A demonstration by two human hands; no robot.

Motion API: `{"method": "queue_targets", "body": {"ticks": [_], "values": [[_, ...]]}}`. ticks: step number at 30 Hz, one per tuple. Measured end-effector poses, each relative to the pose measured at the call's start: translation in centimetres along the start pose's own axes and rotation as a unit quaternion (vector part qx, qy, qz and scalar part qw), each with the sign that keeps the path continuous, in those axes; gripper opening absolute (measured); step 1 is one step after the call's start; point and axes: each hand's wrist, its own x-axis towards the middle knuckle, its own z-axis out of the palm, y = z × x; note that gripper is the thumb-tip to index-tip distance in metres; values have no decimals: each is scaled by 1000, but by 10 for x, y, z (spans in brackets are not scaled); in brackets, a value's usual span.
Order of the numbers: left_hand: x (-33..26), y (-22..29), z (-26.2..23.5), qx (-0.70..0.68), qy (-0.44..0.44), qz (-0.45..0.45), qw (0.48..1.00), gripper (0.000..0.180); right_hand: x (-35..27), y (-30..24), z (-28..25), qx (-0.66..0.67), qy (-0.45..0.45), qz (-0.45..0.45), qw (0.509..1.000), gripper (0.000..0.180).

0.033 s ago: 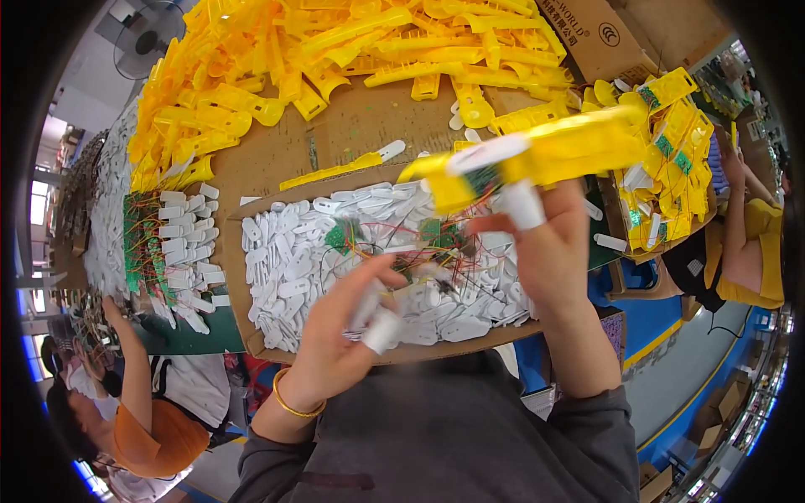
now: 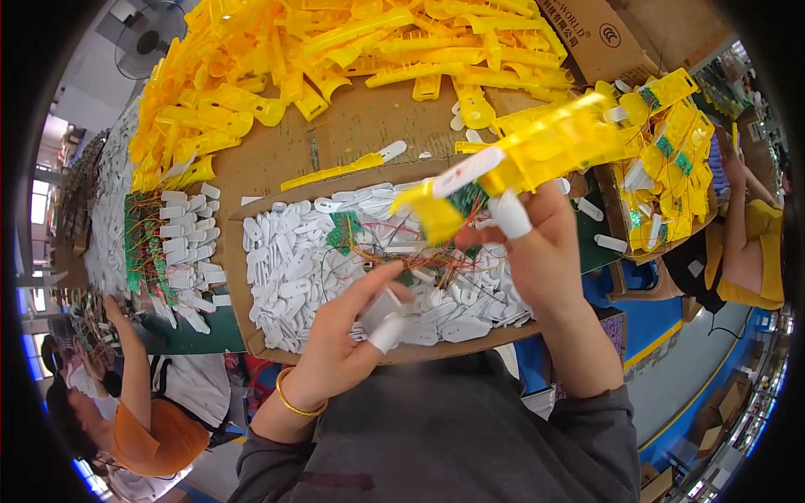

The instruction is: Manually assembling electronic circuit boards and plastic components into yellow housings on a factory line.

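Note:
My right hand [image 2: 545,239], its thumb wrapped in white, is closed on a long yellow plastic housing [image 2: 558,147], tilted and partly blurred. At the housing's left end are a white oval-ended piece [image 2: 470,172] and a green circuit board [image 2: 468,199]. Below and left, my left hand [image 2: 340,335] is held with index finger and thumb apart, over a shallow cardboard box [image 2: 238,306] of white plastic pieces [image 2: 289,268]. A whitish shape shows between its fingers; whether it is a wrap or a piece I cannot tell. Another green board [image 2: 343,232] and tangled wires [image 2: 436,264] lie on the white pieces.
Yellow housings [image 2: 335,33] are heaped at the back. A box of housings with boards [image 2: 671,159] stands at the right. Green boards wired to white pieces [image 2: 147,243] lie at the left. Co-workers are at the left [image 2: 159,436] and right [image 2: 750,251]; a carton [image 2: 599,38] stands back right.
The yellow housing has tilted, its left end dropping and its right end swinging left. My right hand has shifted slightly left; my left hand has moved slightly right.

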Motion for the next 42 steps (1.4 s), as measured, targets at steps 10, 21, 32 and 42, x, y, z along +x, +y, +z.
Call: {"method": "queue_targets", "body": {"ticks": [10,21,32,42], "values": [[-16,-11,-11,-86,196,59,975,45,0,-20,-18,140,55,-13,988,35],[0,-3,12,-85,-7,18,996,45,-32,-11,18,54,-83,26,995,42],[3,11,13,-211,88,-38,973,58,-40,-1,21,-125,-170,-157,965,28],[-25,-4,-4,79,167,-81,980,80,-55,36,25,-112,-270,-212,933,34]]}}
